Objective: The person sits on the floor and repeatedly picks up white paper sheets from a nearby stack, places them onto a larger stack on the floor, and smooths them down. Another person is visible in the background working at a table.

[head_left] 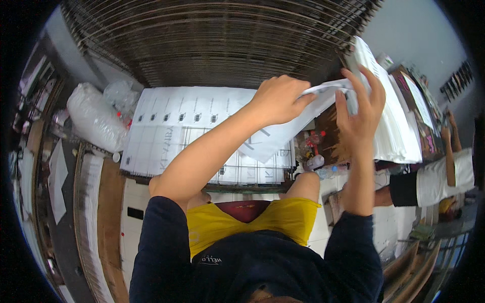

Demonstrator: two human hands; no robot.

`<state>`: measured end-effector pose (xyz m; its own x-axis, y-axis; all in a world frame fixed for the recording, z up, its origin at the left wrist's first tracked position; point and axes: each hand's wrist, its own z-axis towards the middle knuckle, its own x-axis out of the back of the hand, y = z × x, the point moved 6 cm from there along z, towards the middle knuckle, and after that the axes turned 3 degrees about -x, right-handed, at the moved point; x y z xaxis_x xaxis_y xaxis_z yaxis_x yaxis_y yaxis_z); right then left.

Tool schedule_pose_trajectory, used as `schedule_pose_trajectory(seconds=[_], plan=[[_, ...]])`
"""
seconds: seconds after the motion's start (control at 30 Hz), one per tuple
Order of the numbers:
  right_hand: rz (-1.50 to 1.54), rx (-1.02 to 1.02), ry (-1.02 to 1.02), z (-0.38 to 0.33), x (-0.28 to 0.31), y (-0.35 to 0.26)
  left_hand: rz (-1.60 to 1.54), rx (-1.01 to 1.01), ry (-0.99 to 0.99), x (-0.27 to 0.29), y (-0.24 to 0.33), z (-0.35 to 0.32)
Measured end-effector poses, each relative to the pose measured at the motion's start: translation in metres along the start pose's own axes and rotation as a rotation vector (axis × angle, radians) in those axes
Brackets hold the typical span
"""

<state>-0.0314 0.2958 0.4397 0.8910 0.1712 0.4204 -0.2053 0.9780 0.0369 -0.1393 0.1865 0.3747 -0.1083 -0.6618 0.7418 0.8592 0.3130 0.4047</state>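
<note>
A dark shirt (pixel 283 265) fills the bottom of the head view. Above it, a white printed sheet (pixel 283 132) is pinched by the left hand (pixel 285 99) between thumb and fingers. The sheet's upper end is brought against the right hand (pixel 359 108), whose fingers are parted; whether it is gripped there cannot be told. Its lower part hangs below the left hand, over white printed pieces (pixel 202 98). Apparently, a single sheet is being lifted or turned; a secure two-handed hold seems called for next.
</note>
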Motion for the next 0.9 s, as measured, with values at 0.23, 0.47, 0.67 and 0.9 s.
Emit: schedule_pose_trajectory(seconds=[0.23, 0.47, 0.67, 0.9], plan=[[1.295, -1.232, -0.491, -0.188, -0.165, -0.043, -0.582, 0.547, 0.294, -0.027, -0.113, -0.11], [1.204, -0.698, -0.65, -0.142, -0.212, -0.106, -0.186, 0.627, 1.147, -0.003, -0.149, -0.232], [0.906, 0.012, -1.099, -0.074, -0.254, -0.222, -0.181, -0.222, 0.608, -0.075, -0.046, -0.277], [1.095, 0.17, -1.181, -0.053, -0.296, -0.316, -0.306, -0.316, -0.093, -0.136, -0.053, -0.275]])
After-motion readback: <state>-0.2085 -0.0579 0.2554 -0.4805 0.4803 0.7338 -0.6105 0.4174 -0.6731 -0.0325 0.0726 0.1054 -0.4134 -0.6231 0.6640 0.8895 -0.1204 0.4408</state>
